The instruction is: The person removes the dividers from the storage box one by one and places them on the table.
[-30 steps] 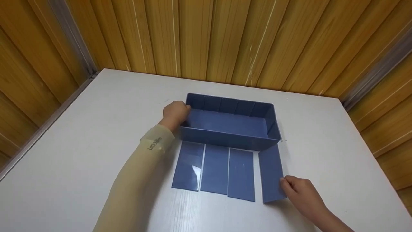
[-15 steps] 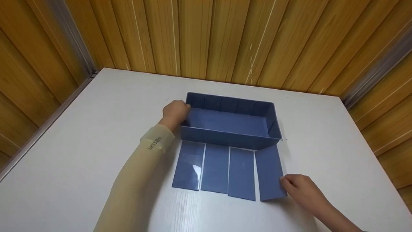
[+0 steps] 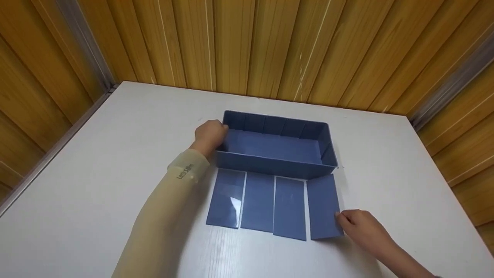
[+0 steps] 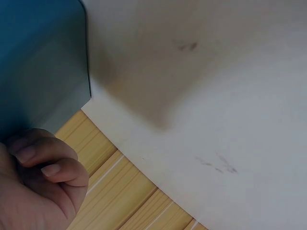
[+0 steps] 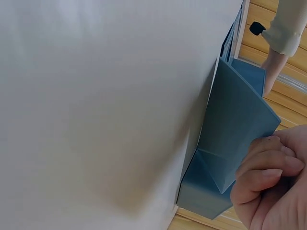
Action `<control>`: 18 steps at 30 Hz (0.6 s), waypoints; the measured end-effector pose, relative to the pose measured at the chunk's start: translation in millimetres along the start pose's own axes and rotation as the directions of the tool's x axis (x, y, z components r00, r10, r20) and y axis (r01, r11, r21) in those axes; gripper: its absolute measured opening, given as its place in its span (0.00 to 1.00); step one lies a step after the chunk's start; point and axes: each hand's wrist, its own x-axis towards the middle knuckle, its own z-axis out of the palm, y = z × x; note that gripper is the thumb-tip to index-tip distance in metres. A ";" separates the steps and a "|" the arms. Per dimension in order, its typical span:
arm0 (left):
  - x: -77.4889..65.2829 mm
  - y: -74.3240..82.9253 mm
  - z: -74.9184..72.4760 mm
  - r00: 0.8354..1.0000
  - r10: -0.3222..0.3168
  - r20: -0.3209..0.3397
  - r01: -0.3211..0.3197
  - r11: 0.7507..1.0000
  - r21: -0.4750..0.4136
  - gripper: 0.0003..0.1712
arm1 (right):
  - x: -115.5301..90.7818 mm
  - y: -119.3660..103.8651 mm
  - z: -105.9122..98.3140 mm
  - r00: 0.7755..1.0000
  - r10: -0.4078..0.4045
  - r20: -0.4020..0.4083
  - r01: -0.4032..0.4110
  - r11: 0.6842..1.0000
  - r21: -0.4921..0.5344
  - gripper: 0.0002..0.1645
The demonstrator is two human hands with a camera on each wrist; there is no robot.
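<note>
A blue rectangular plastic bin [image 3: 278,166] stands on the white table, its inside bare. My left hand [image 3: 210,135] grips the bin's left end wall, with fingers curled at the rim. In front of the bin several flat blue panels lie side by side: a glossy left panel [image 3: 225,199], a second panel [image 3: 257,202] and a third panel [image 3: 289,208]. My right hand [image 3: 362,227] pinches the right edge of the rightmost blue panel [image 3: 323,208] between thumb and fingers. In the right wrist view that panel [image 5: 235,124] is tilted, its held edge raised off the table.
The white table [image 3: 115,185] carries a few dark marks. Wood-patterned corrugated walls [image 3: 266,50] rise behind and at both sides, with metal corner posts [image 3: 87,42] at the back. A light sleeve [image 3: 162,208] covers the left forearm.
The rightmost panel has shifted slightly left, closer to the third panel, with its near edge a little farther from me. The left hand and the bin have stayed nearly still.
</note>
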 end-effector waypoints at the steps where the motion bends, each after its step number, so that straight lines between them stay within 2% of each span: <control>1: 0.4 -0.1 -0.1 1.000 0.001 0.000 -0.001 1.000 -0.002 0.25 | 0.3 0.5 0.4 1.000 -0.003 0.000 0.003 1.000 -0.002 0.26; 18: 1.3 -1.2 0.8 1.000 0.017 -0.014 -0.017 1.000 -0.001 0.23 | 2.5 5.0 5.4 0.999 -0.038 0.012 0.038 0.999 0.001 0.27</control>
